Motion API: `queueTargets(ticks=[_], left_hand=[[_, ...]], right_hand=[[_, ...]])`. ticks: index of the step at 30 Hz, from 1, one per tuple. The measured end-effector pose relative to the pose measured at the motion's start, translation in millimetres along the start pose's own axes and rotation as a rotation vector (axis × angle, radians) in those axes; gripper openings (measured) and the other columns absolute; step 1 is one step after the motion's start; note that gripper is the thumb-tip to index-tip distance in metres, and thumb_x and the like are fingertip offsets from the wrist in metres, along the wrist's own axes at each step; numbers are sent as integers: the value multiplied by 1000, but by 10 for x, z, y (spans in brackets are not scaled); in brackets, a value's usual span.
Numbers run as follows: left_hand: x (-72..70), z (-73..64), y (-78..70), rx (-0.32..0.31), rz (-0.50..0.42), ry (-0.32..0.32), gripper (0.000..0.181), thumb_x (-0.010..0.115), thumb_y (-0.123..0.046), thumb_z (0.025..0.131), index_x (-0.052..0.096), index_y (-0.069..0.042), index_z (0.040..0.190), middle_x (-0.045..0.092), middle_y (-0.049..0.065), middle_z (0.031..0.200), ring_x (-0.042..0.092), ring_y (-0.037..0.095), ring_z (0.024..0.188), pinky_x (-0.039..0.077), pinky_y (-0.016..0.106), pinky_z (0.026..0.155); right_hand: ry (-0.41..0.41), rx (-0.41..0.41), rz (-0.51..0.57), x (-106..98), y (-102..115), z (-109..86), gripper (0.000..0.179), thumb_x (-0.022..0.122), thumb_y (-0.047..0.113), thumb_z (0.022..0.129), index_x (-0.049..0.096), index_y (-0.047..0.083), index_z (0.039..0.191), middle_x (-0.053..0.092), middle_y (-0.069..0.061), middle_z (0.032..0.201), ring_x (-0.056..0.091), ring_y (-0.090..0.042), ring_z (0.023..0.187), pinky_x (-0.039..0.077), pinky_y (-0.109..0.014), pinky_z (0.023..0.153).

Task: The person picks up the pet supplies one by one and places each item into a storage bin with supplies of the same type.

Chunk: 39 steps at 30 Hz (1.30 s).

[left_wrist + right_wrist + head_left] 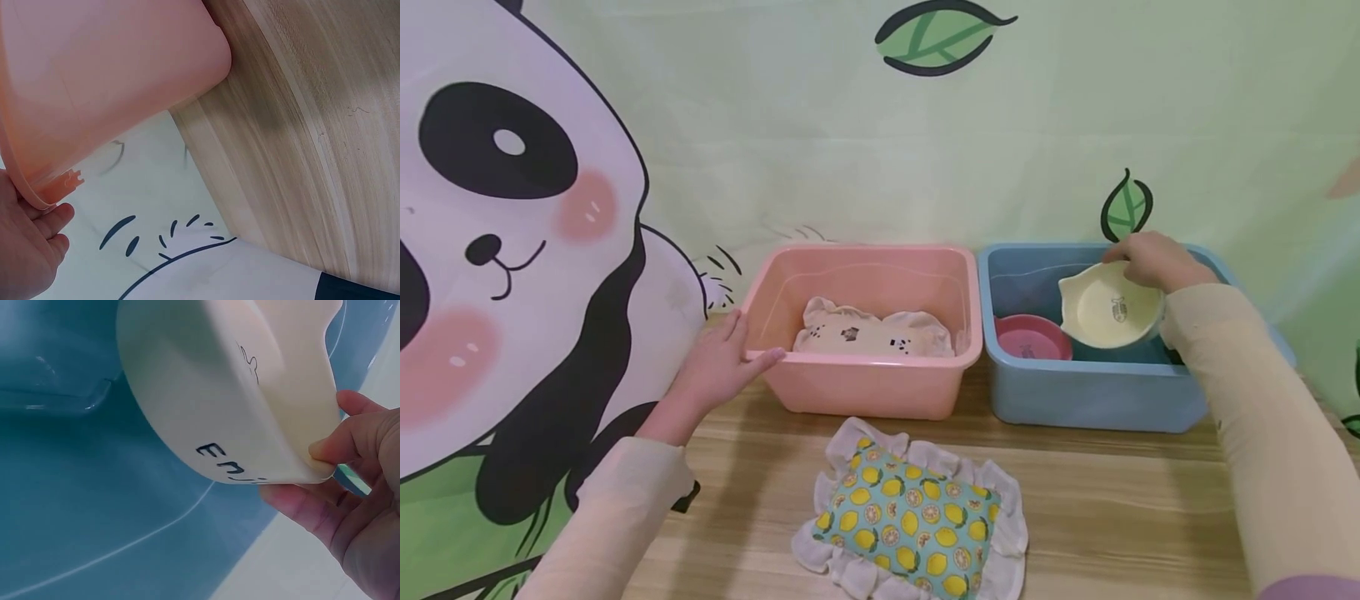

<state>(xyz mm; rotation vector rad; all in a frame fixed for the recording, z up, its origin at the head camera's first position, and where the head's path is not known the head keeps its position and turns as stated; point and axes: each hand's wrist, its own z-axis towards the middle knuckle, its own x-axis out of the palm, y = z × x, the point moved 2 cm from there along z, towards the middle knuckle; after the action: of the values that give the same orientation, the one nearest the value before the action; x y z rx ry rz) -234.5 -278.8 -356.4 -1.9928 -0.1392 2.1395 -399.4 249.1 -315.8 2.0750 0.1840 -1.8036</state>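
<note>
My right hand (1161,257) pinches the rim of a cream bowl (1101,312), thumb on one side and fingers on the other. Pointed ears shape the bowl's edge; a small fish is drawn inside it and dark letters (228,465) mark its outer wall. The bowl is tilted, over the opening of a blue plastic tub (1097,400). Inside that tub sits a pink-red bowl (1033,340). At the left, my left hand (711,367) holds the near-left rim corner of a pink tub (865,390), its fingers (55,219) curled under the rim outside.
A cream frilled cushion (880,335) with small animal prints lies in the pink tub. In front, a lemon-print cushion (917,521) with white ruffles lies on the wooden table (1112,517). Behind the tubs hangs a pale green cloth (760,108) with a panda and leaves.
</note>
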Motion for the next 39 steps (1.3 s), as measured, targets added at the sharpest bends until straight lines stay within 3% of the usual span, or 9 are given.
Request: queueTargets(ticks=[9,25,39], left_hand=[[-8,-4,-7,-6,-6,-5,98,36,-67,80,12,8,138,14,28,143,22,45,128,22,54,103],[6,-8,-2,-16,-13,-7,98,37,-67,80,13,9,138,15,29,143,23,45,128,23,54,103],[8,-8,1,-29,-23,11,99,36,-68,80,11,8,138,13,27,144,20,43,130,21,52,104]], right_hand=[[24,23,107,59,-86,-6,38,42,-9,78,55,-8,114,48,-32,117,45,-43,104,39,-55,86],[54,94,187,196,-207,8,40,41,-7,78,53,-7,116,45,-34,120,42,-42,103,42,-46,76],[55,107,159,274,-253,12,40,42,-6,77,53,-7,115,44,-34,120,41,-44,104,40,-51,78]])
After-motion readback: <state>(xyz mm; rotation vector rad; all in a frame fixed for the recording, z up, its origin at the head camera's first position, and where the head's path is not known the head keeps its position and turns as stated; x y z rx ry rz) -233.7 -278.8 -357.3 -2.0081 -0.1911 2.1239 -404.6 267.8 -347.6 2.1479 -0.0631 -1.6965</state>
